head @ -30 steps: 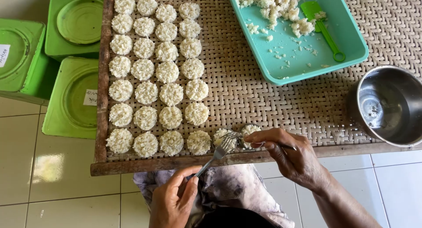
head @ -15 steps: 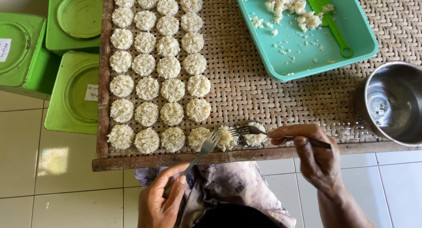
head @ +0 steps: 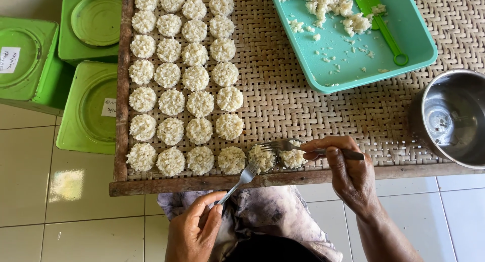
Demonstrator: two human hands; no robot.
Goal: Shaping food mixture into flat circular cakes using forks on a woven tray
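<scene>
Gripping forks: left hand (head: 194, 231), right hand (head: 348, 168) | rice cakes (head: 262, 157) between | steel bowl (head: 452, 118) right

Two bare hands are seen from above: the left hand (head: 194, 231) in the lower middle of the view and the right hand (head: 348, 173) further to the right. No gloves, rings or bracelets are visible on them. The right forearm is uncovered down to the lower edge, and no sleeve is seen at either wrist. Between the hands, a garment of pale cloth (head: 273, 216) with faded grey and purplish patches is worn over the lap. A darker part below it is possibly another garment, but this cannot be told.
</scene>
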